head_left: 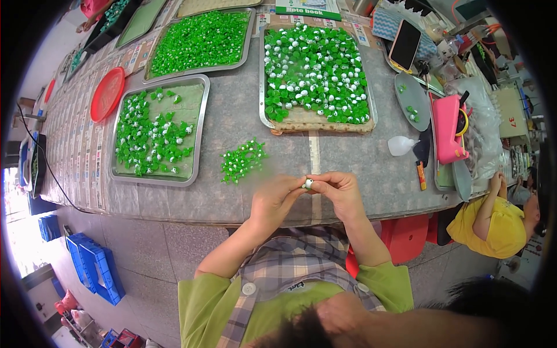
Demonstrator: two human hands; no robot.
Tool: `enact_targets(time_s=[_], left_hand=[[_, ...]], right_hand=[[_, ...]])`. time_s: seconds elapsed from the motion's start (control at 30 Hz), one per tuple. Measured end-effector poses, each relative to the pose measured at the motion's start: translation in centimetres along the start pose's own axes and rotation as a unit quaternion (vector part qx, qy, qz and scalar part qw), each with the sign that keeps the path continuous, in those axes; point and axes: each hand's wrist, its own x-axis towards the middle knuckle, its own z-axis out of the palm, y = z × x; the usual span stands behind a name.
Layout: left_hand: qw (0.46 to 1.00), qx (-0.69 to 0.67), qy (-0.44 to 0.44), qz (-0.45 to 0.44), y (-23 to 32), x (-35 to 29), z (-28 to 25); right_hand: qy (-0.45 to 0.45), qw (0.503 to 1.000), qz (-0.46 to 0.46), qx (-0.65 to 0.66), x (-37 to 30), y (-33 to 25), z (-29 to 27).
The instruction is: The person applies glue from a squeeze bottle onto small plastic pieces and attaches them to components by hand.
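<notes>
Above the table's front edge, my left hand [271, 196] and my right hand [342, 190] meet, fingertips pinched together around a small white round piece [308, 183] with dark spots. A bit of green shows under it; the fingers hide the rest. Just left of my hands lies a loose pile of small green parts with white dots [242, 160]. Farther left, a metal tray [201, 119] bears green pieces topped with white balls. Straight ahead, a larger tray [262, 87] is densely covered with similar green-and-white pieces.
Behind the left tray stands another tray [250, 36] full of small green parts, near a red plate [108, 94]. On the right are a white bulb-shaped object [401, 145], an orange tube [421, 176], a grey dish [411, 101], a pink container [448, 130] and a phone [405, 44]. A person in yellow [493, 226] sits at right.
</notes>
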Motion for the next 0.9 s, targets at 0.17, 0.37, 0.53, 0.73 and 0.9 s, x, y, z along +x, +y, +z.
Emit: enact_targets(time_s=[0.17, 0.37, 0.53, 0.73, 0.9], left_hand=[[0.999, 0.026, 0.013, 0.013, -0.1, -0.2, 0.3], [0.999, 0.041, 0.018, -0.001, -1.0, -0.8, 0.3], [0.997, 0.072, 0.030, -0.022, -3.6, -1.4, -2.3], [0.910, 0.249, 0.308, -0.122, -5.4, 0.9, -11.6], [0.944, 0.284, 0.168, -0.027, -4.5, 0.3, -8.9]], right_hand=[[0.014, 1.000, 0.001, 0.020, -0.1, 0.4, 0.2], [0.021, 1.000, 0.009, 0.011, 0.1, 1.5, 0.2], [0.075, 0.993, -0.071, -0.061, 0.5, 1.4, -0.1], [0.463, 0.796, -0.316, -0.227, -0.8, -0.7, -9.5], [0.459, 0.785, -0.304, -0.285, 0.3, -2.3, -11.8]])
